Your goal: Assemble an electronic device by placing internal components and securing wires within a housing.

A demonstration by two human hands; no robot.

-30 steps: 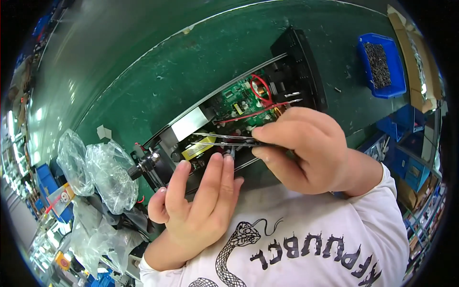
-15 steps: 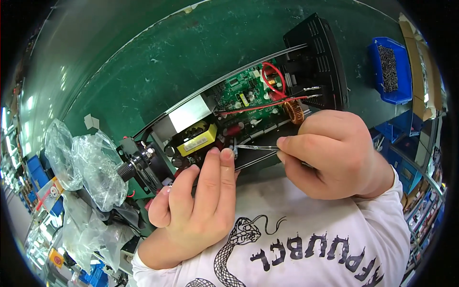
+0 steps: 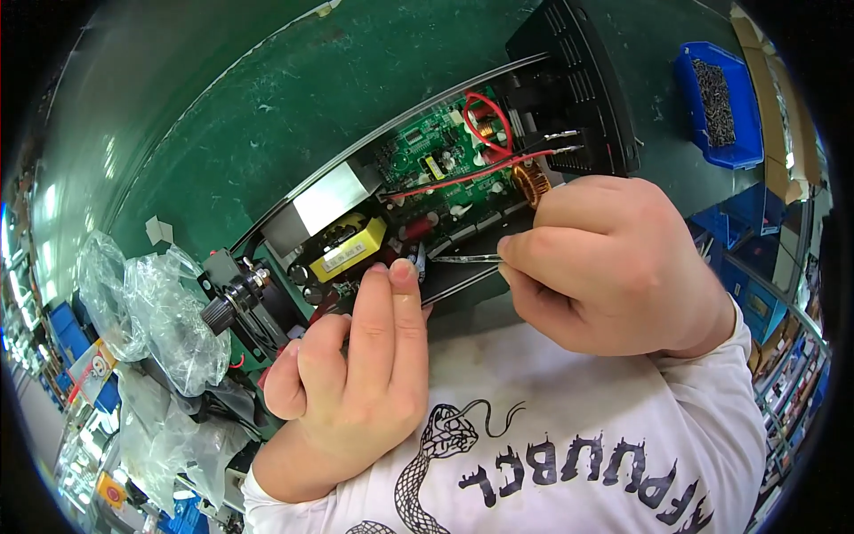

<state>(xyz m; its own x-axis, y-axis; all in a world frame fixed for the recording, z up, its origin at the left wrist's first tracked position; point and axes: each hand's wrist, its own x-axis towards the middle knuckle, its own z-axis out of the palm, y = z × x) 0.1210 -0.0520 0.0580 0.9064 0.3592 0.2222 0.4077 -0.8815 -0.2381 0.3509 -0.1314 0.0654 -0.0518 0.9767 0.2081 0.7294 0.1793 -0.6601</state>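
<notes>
My right hand [image 3: 605,267] pinches a pair of metal tweezers [image 3: 467,259]. Their tips reach into an opened black device housing [image 3: 569,89], beside a small cylindrical part [image 3: 418,262]. My left hand [image 3: 365,356] has its fingers extended, with the two longest fingertips over the near wall, close to that same part; its thumb is mostly hidden. Within the housing are a yellow-wrapped transformer [image 3: 351,251], a green circuit board [image 3: 449,147], a copper coil [image 3: 531,182], and red [image 3: 480,175] and black wires with bare ends. A black knob [image 3: 218,314] sticks out at the left end.
Clear plastic bags [image 3: 173,311] lie left of the device, near a small white paper piece [image 3: 159,230]. A blue bin of screws [image 3: 719,107] stands at the far right beside a cardboard box [image 3: 772,116]. The green table [image 3: 267,133] extends behind the housing.
The whole scene sits slightly higher and further left in the picture. The tweezers are still held with their tips by the small cylindrical part, and both hands keep nearly the same pose.
</notes>
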